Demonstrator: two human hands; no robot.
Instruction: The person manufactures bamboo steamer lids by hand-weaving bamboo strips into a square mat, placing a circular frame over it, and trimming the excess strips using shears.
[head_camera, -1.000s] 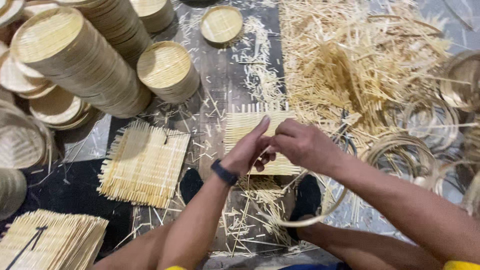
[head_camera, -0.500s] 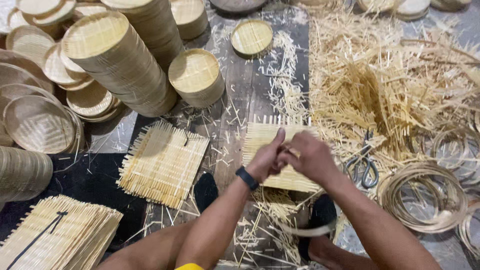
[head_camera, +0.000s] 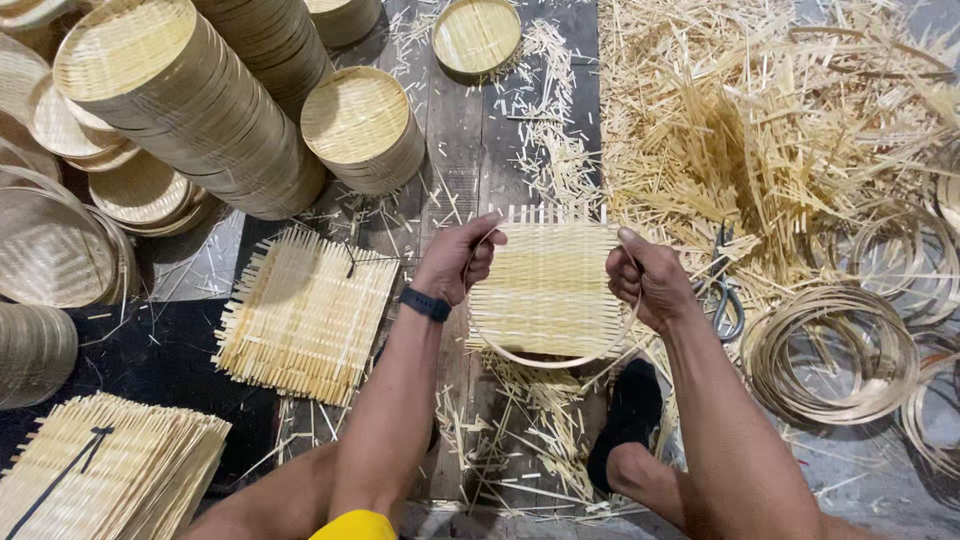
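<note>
My left hand (head_camera: 458, 258), with a dark band on its wrist, grips the left side of a thin bamboo hoop (head_camera: 545, 359) that sits around a square woven bamboo mat (head_camera: 545, 285). On the right side of the same hoop and mat, my right hand (head_camera: 645, 275) is closed. Both are held up in front of me, above the wooden floor. The mat's loose strip ends stick out past the hoop at the top.
Another woven mat (head_camera: 305, 315) lies to the left, a pile of mats (head_camera: 105, 470) at lower left. Stacks of round bamboo trays (head_camera: 190, 120) stand at upper left. Loose bamboo strips (head_camera: 770, 130) cover the right, with scissors (head_camera: 722, 295) and coiled hoops (head_camera: 830, 355).
My hands were close together over the mat; now they are apart, one on each side of the hoop and mat. The view has also shifted.
</note>
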